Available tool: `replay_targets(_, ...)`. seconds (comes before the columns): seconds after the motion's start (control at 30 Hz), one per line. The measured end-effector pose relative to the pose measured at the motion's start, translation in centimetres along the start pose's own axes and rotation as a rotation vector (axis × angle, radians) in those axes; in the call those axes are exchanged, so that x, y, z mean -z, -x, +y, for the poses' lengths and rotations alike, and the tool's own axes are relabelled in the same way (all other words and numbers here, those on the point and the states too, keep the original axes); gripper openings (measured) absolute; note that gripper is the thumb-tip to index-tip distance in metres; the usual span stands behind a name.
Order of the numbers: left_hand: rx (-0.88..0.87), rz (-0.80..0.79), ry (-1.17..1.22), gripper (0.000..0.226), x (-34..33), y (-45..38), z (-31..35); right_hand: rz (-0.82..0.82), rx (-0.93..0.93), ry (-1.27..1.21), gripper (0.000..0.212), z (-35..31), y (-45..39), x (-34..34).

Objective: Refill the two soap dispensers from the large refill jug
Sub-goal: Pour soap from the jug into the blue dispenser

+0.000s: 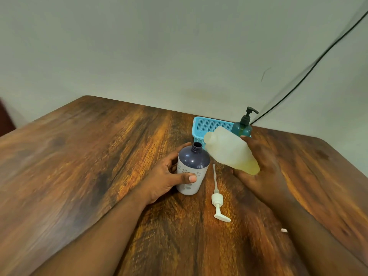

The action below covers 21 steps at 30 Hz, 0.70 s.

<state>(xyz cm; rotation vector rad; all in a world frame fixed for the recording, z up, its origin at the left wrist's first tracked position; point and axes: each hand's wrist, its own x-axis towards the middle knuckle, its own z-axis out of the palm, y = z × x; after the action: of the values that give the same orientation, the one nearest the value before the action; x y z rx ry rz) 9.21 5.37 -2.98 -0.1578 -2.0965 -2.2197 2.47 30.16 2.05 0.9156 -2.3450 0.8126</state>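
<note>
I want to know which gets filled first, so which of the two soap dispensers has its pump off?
The purple-topped dispenser, held by the left hand; the teal one keeps its pump.

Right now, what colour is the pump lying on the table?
White: the pump shows best in the head view.

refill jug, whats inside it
Yellowish soap pooled at the lower end of the tilted refill jug, by the right hand. That hand covers the jug's base; the rest looks empty.
</note>
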Motion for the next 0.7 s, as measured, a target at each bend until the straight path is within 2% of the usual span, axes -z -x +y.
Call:
replay_targets(0.13, 0.004, -0.007, 0.014, 0.089, 0.0, -0.2, -0.1, -0.035, 0.069, 0.086, 0.075, 0.2, -0.7, 0.6)
replay_targets(0.3, 0.001, -0.020, 0.017, 0.093, 0.2, -0.3, -0.3, -0.057, 0.058, 0.104, 0.073, 0.3, -1.0, 0.8)
replay_targets(0.7, -0.012, -0.019, 0.027, 0.086, 0.3, -0.4, -0.3, -0.063, 0.150, 0.178, 0.076, 0.5, -1.8, 0.9)
